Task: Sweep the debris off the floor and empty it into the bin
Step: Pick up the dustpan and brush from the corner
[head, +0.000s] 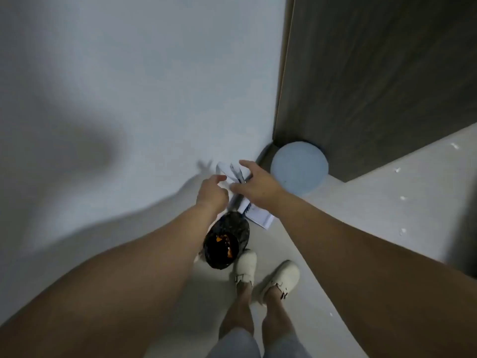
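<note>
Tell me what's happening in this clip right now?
A person stands in a corner and reaches both hands toward a white dustpan and brush set leaning against the wall. The left hand and right hand are open and not yet gripping it. A black-lined bin sits by their feet, and white scraps still dot the floor to the right.

No text, label, brand, number or sign can be read anywhere in the frame. The white dustpan (259, 216) near the centre carries some faint bluish marks on its surface, but they are too blurred and small to make out as letters. The black bin (227, 241) just below it shows only orange scraps inside, with no printing on its liner. The pale clogs (267, 275) at the lower centre bear buckles but no legible mark.
</note>
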`<state>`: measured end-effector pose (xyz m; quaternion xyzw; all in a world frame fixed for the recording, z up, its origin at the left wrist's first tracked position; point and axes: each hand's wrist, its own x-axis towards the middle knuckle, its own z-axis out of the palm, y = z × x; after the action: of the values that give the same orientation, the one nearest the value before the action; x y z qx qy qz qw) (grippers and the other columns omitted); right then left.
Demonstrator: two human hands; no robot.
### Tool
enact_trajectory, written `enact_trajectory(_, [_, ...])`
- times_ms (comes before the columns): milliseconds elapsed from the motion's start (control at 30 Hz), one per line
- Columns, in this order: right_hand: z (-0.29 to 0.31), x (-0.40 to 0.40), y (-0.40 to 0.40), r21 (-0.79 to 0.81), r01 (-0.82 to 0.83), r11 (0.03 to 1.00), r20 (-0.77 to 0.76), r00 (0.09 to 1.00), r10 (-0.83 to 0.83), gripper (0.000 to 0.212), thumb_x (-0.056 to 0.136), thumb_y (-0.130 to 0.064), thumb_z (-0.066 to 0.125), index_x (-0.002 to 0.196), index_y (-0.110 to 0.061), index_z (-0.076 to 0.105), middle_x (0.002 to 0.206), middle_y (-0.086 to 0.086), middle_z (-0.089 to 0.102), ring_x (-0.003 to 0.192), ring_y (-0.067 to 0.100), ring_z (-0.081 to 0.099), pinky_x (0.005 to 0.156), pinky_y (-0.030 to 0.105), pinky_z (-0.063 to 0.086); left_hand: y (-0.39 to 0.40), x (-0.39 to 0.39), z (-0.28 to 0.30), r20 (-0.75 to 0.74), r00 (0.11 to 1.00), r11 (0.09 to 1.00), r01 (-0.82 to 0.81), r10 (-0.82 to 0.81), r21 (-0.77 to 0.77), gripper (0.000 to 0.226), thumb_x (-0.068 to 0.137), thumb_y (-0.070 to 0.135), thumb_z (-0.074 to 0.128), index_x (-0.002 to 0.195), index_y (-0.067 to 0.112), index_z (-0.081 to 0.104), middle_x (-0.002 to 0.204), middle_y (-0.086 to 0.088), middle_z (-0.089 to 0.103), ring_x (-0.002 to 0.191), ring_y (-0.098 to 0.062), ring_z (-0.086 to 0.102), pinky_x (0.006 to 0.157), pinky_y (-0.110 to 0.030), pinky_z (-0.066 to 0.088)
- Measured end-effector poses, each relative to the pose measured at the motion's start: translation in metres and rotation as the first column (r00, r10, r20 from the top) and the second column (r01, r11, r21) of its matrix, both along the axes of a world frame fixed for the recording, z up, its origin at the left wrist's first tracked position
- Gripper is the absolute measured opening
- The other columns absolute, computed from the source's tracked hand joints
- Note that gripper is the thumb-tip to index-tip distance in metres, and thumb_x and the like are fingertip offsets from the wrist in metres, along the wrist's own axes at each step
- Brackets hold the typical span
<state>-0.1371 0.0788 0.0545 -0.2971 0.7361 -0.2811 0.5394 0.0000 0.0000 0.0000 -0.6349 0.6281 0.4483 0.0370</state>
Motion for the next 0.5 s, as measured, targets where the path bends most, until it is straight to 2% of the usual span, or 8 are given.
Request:
enact_trajectory(33, [-0.003,0.0,-0.013,-0.031,-0.054,0.998,-0.074,0.996,0.051,0.061,0.079,-0.052,0.067,0.135,-0.042,0.044,0.114,-0.009,0.059,0.102,0.016,0.06,0.091,0.036,0.05,-0.008,-0.005,-0.003,0.044,0.991,0.99,0.131,-0.129,-0.05,0.038,0.096,0.006,0.046,0.128,0.02,0.062,0.133,-0.007,0.061,0.118,-0.029,0.062,0.097,-0.036,0.053])
enact_trajectory(100, [-0.008,0.001,-0.031,0.009,-0.164,0.986,-0.229,0.96,0.162,0.032,0.085,-0.051,0.059,0.113,-0.036,0.058,0.095,-0.012,0.062,0.09,0.015,0.061,0.078,0.033,0.051,-0.019,-0.012,-0.011,0.124,0.938,0.935,0.336,-0.322,-0.116,0.024,0.093,0.007,0.042,0.105,0.017,0.061,0.118,-0.015,0.067,0.107,-0.036,0.066,0.08,-0.037,0.054])
enact_trajectory(133, [-0.009,0.001,-0.035,0.054,-0.199,0.979,-0.293,0.934,0.206,0.025,0.088,-0.052,0.053,0.103,-0.033,0.059,0.087,-0.011,0.061,0.083,0.015,0.061,0.07,0.031,0.05,-0.021,-0.016,-0.012,0.15,0.915,0.91,0.394,-0.375,-0.131,0.023,0.093,0.007,0.042,0.103,0.018,0.06,0.119,-0.016,0.066,0.111,-0.037,0.063,0.084,-0.041,0.054])
enact_trajectory(200, [-0.017,0.0,-0.034,0.083,-0.263,0.961,-0.373,0.886,0.275,0.029,0.091,-0.055,0.042,0.093,-0.03,0.057,0.08,-0.009,0.059,0.076,0.015,0.059,0.063,0.031,0.046,-0.022,-0.02,-0.028,0.206,0.842,0.835,0.53,-0.498,-0.148,0.035,0.096,0.01,0.045,0.127,0.018,0.059,0.142,-0.012,0.053,0.134,-0.033,0.046,0.107,-0.041,0.042])
enact_trajectory(233, [-0.022,-0.002,-0.031,0.092,-0.289,0.953,-0.387,0.872,0.302,0.031,0.092,-0.056,0.039,0.087,-0.029,0.056,0.079,-0.008,0.059,0.075,0.016,0.06,0.063,0.032,0.046,-0.022,-0.021,-0.032,0.269,0.779,0.779,0.612,-0.566,-0.137,0.043,0.098,0.014,0.044,0.14,0.019,0.052,0.153,-0.006,0.042,0.143,-0.029,0.033,0.115,-0.038,0.034])
enact_trajectory(333, [-0.019,-0.017,-0.019,0.112,-0.322,0.94,-0.394,0.854,0.34,0.035,0.092,-0.055,0.038,0.078,-0.03,0.058,0.079,-0.007,0.063,0.074,0.014,0.061,0.066,0.034,0.051,-0.02,-0.029,-0.05,0.389,0.621,0.64,0.762,-0.681,-0.095,0.057,0.099,0.027,0.044,0.156,0.028,0.034,0.166,0.003,0.023,0.155,-0.022,0.011,0.125,-0.042,0.017])
enact_trajectory(433, [-0.006,-0.035,0.007,0.105,-0.303,0.947,-0.43,0.845,0.318,0.032,0.092,-0.048,0.042,0.083,-0.027,0.064,0.078,-0.007,0.064,0.073,0.013,0.06,0.068,0.038,0.054,-0.001,-0.045,-0.048,0.406,0.496,0.525,0.85,-0.768,-0.045,0.063,0.1,0.035,0.045,0.159,0.028,0.026,0.166,0.003,0.025,0.156,-0.024,0.01,0.126,-0.048,0.002])
enact_trajectory(500, [0.002,-0.044,0.029,0.094,-0.27,0.958,-0.435,0.855,0.284,0.028,0.091,-0.045,0.045,0.082,-0.028,0.066,0.078,-0.008,0.065,0.072,0.012,0.06,0.068,0.039,0.056,0.014,-0.057,-0.039,0.417,0.398,0.432,0.902,-0.817,-0.016,0.062,0.1,0.039,0.045,0.158,0.025,0.028,0.16,0.0,0.036,0.153,-0.027,0.019,0.125,-0.051,0.001])
